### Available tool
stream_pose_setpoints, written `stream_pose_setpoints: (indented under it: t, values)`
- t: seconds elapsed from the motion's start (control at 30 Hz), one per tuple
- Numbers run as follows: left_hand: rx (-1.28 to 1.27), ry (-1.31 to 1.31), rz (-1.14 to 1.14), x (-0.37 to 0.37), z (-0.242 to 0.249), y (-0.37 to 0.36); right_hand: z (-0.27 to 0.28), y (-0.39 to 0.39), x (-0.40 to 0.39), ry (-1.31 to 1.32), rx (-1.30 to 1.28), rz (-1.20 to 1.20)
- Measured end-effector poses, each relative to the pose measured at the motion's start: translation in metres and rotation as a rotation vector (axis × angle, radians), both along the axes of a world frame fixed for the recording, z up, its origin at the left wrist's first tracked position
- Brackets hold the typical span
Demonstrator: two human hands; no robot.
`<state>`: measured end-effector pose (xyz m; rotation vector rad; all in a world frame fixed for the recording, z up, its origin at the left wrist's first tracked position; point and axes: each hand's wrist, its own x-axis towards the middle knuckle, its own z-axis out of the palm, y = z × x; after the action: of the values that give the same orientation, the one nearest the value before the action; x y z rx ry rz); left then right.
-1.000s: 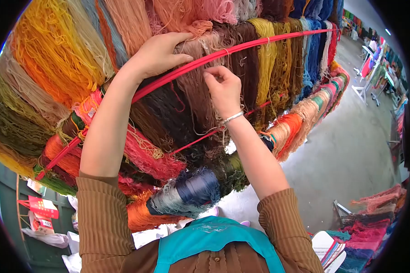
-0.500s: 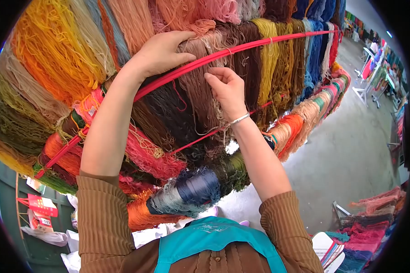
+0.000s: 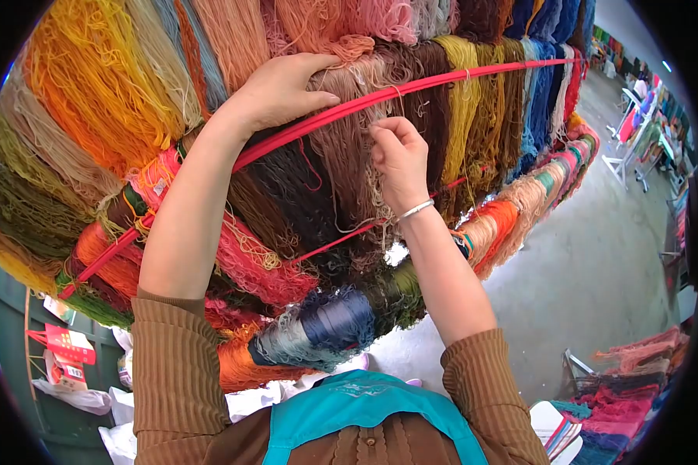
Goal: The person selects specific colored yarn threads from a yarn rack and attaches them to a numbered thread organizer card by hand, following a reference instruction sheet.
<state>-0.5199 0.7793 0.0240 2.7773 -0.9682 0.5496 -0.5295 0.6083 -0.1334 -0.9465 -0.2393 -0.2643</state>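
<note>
The mauve-brown skein (image 3: 340, 159) is hanging lengthwise below the wide left grip (image 3: 283, 91), mostly left of the narrowly pinching right grip (image 3: 402, 153)

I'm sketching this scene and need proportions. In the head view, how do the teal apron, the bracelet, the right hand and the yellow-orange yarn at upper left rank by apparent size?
Largest to smallest:
1. Yellow-orange yarn
2. Teal apron
3. Right hand
4. Bracelet
</note>
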Motion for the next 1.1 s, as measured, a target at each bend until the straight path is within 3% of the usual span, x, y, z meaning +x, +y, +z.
stream_pose_setpoints:
  t: [0.2, 0.5, 0.57, 0.73, 0.83, 0.87, 0.9, 0.93, 1.0, 1.1]
  values:
    - [-0.024, 0.019, 0.003, 0.001, -0.001, 0.000, 0.008, -0.005, -0.010, 0.065, 0.100, 0.137]
    - [0.003, -0.004, -0.071, 0.003, -0.001, 0.002, 0.000, -0.007, -0.010, -0.005, -0.064, 0.123]
    - [-0.011, -0.017, -0.078, 0.007, -0.003, 0.003, -0.004, -0.011, -0.017, -0.050, -0.215, -0.025]
    - [-0.047, -0.025, -0.097, 0.011, -0.004, 0.004, -0.037, -0.055, -0.067, -0.070, -0.555, -0.038]
    - [-0.011, 0.044, -0.009, 0.001, 0.001, -0.001, -0.077, -0.110, -0.116, 0.017, -0.685, 0.022]
    - [-0.020, 0.050, -0.016, 0.001, 0.001, -0.001, -0.089, -0.137, -0.134, 0.032, -0.841, -0.018]
    - [-0.029, 0.055, -0.025, 0.002, 0.000, 0.000, -0.100, -0.164, -0.153, 0.232, -0.857, -0.014]
    - [-0.045, 0.060, -0.036, 0.001, 0.000, 0.000, -0.122, -0.199, -0.167, 0.267, -0.874, -0.009]
    - [-0.050, 0.061, -0.047, 0.002, -0.001, 0.000, -0.167, -0.280, -0.202, 0.319, -1.108, -0.225]
    - [-0.038, 0.023, -0.050, 0.001, -0.002, -0.001, -0.240, -0.445, -0.280, 0.715, -1.078, -0.520]
